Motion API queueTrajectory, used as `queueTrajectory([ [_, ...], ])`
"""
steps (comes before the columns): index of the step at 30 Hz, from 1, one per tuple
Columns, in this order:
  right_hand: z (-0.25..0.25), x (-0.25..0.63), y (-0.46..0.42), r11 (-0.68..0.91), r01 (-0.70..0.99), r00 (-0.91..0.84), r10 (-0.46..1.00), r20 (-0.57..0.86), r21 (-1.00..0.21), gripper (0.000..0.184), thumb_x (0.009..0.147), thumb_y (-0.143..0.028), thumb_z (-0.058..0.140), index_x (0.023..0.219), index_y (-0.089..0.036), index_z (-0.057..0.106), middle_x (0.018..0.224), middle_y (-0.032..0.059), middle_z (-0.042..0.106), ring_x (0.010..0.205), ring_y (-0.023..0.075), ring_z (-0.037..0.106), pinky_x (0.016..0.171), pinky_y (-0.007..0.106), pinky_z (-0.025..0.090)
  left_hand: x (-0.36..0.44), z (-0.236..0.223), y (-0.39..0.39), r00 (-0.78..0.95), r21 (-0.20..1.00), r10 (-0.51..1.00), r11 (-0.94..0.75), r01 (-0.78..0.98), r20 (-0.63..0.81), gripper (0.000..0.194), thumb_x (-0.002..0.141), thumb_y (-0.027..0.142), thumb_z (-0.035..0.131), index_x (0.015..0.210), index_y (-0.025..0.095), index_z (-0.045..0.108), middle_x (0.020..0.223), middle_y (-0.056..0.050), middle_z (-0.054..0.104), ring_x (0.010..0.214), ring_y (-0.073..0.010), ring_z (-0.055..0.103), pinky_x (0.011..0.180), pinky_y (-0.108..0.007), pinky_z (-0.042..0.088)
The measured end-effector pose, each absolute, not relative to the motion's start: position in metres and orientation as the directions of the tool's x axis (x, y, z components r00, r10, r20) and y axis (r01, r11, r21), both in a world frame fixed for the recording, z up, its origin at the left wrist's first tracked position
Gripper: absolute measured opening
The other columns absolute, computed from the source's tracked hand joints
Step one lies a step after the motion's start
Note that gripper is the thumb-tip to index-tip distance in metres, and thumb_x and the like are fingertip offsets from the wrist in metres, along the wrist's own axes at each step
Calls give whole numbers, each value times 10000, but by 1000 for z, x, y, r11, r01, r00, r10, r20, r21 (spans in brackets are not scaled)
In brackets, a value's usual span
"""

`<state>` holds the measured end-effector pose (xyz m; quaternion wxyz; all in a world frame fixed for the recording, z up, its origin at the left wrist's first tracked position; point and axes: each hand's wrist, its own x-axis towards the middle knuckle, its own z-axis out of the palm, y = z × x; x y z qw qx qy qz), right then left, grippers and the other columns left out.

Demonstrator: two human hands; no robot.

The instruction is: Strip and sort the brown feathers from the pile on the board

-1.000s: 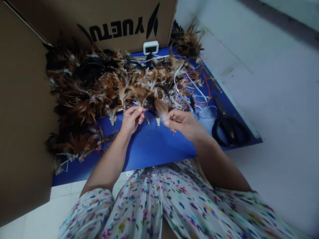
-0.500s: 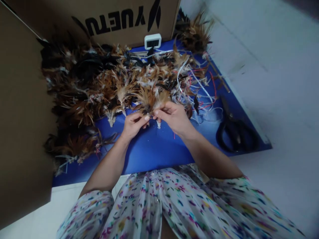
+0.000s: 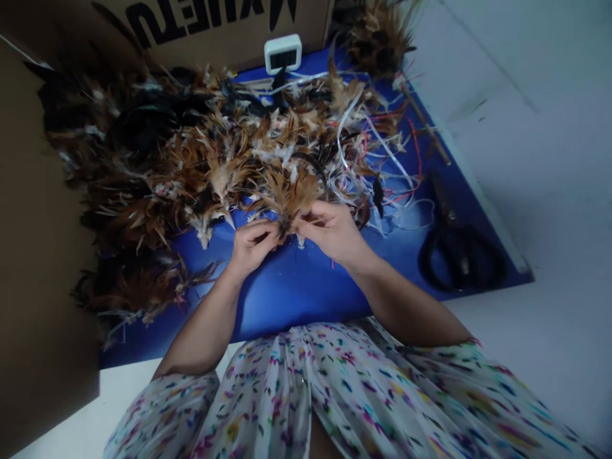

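Between my two hands is a small bunch of brown feathers (image 3: 287, 194), its tips fanned away from me and its dark base pinched in my fingers. My left hand (image 3: 253, 245) closes on the base from the left side. From the right, the thumb and fingers of my right hand (image 3: 335, 233) press on the same base. Just beyond lies a wide heap of brown and black feathers (image 3: 205, 150), with pale quill ends showing. Whether a thread runs between my fingers is too small to tell.
Black-handled scissors (image 3: 461, 258) lie at the right on the blue board (image 3: 291, 293). Tangled white and red strips (image 3: 382, 153) are beside the heap. A small white device (image 3: 283, 54) stands before a cardboard box (image 3: 229, 38). More feather bunches (image 3: 134, 284) lie at left.
The feather bunch now stands more upright and fanned between my hands, and my fingers have closed in around its base. The whole view has shifted slightly.
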<state>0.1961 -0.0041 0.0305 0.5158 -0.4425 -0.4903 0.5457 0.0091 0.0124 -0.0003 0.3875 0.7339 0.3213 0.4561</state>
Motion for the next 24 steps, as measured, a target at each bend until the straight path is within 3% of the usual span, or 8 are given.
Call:
queueTrajectory([
  [17,21,192,-2,54,-106,-66,996,61,-993,346,709,-492,829,677,-183,675,676,-6,654,632,122,589,626,276,512,14,5,10,307,857,872,-458,236,381,364,913,336,666,588,176,627,530,11,625,494,-86,542,565,-224,450],
  [24,21,189,-3,-1,-101,-13,1000,1,-995,338,666,-497,853,671,-194,702,683,-2,677,647,136,592,652,298,517,14,5,9,282,815,864,-492,305,417,382,949,412,592,652,182,661,534,-12,617,543,-121,584,609,-249,478],
])
